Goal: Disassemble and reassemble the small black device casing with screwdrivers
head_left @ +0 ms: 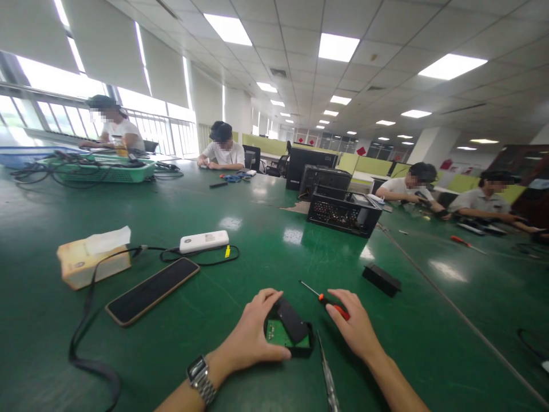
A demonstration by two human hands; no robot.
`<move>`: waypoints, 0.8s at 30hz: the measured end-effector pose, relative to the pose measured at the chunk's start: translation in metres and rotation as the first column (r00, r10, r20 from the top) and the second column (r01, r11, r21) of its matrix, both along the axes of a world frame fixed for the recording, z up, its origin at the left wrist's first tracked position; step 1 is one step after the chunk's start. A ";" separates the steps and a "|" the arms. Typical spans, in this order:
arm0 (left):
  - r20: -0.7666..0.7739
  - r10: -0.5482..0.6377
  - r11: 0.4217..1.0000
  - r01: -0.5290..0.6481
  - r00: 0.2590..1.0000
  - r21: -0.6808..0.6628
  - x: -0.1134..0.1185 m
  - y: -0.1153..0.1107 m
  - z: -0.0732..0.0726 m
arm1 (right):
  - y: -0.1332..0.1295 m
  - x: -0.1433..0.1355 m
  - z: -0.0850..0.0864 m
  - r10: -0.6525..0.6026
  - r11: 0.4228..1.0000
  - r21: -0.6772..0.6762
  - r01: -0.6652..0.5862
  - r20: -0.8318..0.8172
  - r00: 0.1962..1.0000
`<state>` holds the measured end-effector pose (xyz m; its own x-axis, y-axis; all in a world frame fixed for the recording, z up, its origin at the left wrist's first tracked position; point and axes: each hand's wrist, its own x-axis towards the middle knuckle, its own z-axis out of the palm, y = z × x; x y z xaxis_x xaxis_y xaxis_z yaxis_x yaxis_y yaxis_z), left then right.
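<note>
Your L hand [262, 332] grips the blk case [311, 342] w/ green PCB [277, 333]; R hand [352, 321], part-curled, touches the red/blk screwdriver [333, 305].

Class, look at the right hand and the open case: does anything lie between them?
Yes. The clear-handled screwdriver lies on the table between the open case and the right hand, its tip near the case's right edge. The red-handled screwdriver is at that hand's fingers.
</note>
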<state>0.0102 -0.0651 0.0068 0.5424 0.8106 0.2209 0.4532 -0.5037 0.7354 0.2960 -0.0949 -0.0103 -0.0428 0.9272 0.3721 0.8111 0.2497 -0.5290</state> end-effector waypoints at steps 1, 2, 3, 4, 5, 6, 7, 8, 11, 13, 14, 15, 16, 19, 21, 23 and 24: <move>0.009 -0.004 1.000 0.004 1.000 -0.006 -0.001 0.000 -0.001 | 0.004 0.005 -0.003 -0.067 0.997 -0.026 0.069 0.041 0.997; 0.020 -0.003 1.000 0.004 1.000 -0.014 -0.001 0.000 -0.001 | 0.007 0.009 -0.006 -0.107 0.992 -0.053 0.112 0.081 0.991; 0.029 -0.002 1.000 0.003 1.000 -0.023 -0.002 0.000 -0.002 | 0.010 0.012 -0.009 -0.126 0.988 -0.074 0.134 0.107 0.986; 0.036 0.000 0.999 0.001 0.999 -0.034 -0.002 0.001 -0.003 | 0.012 0.014 -0.011 -0.132 0.986 -0.087 0.143 0.119 0.984; 0.039 0.001 0.999 0.001 0.999 -0.045 -0.002 0.001 -0.004 | 0.014 0.015 -0.013 -0.134 0.985 -0.092 0.146 0.120 0.984; 0.038 0.002 0.998 0.000 0.999 -0.055 -0.002 0.001 -0.004 | 0.015 0.015 -0.014 -0.136 0.985 -0.092 0.147 0.116 0.984; 0.038 0.004 0.998 -0.002 0.999 -0.059 -0.001 0.000 -0.005 | 0.015 0.014 -0.014 -0.139 0.984 -0.093 0.150 0.114 0.984; 0.040 0.008 0.998 -0.005 0.999 -0.056 0.000 0.000 -0.005 | 0.015 0.013 -0.015 -0.140 0.984 -0.096 0.151 0.112 0.984; 0.070 0.036 0.999 -0.035 0.997 -0.018 0.003 -0.002 -0.003 | 0.013 0.009 -0.013 -0.127 0.985 -0.107 0.137 0.096 0.987; 0.108 0.038 0.999 -0.038 0.993 -0.002 0.005 -0.002 0.000 | 0.011 0.007 -0.011 -0.112 0.986 -0.116 0.121 0.081 0.990; 0.130 0.030 1.000 -0.030 0.991 -0.002 0.006 -0.003 0.001 | 0.011 0.006 -0.010 -0.106 0.986 -0.120 0.114 0.072 0.992; 0.152 0.021 1.000 -0.021 0.988 -0.003 0.007 -0.003 0.002 | 0.010 0.006 -0.009 -0.101 0.986 -0.125 0.109 0.063 0.993; 0.169 0.013 1.000 -0.012 0.985 -0.006 0.007 -0.004 0.003 | 0.010 0.006 -0.009 -0.097 0.986 -0.130 0.104 0.054 0.994; 0.193 0.001 1.000 -0.001 0.981 0.003 0.008 -0.005 0.005 | 0.011 0.008 -0.008 -0.092 0.986 -0.137 0.095 0.028 0.995; 0.188 -0.025 1.000 0.022 0.982 0.020 0.008 -0.005 0.004 | 0.012 0.009 -0.009 -0.089 0.986 -0.140 0.090 0.014 0.996; 0.179 -0.055 0.998 0.049 0.982 0.038 0.008 -0.005 0.003 | 0.012 0.010 -0.009 -0.088 0.986 -0.142 0.088 0.003 0.996; 0.174 -0.063 0.997 0.056 0.983 0.043 0.008 -0.005 0.002 | 0.012 0.010 -0.009 -0.087 0.986 -0.144 0.086 -0.001 0.996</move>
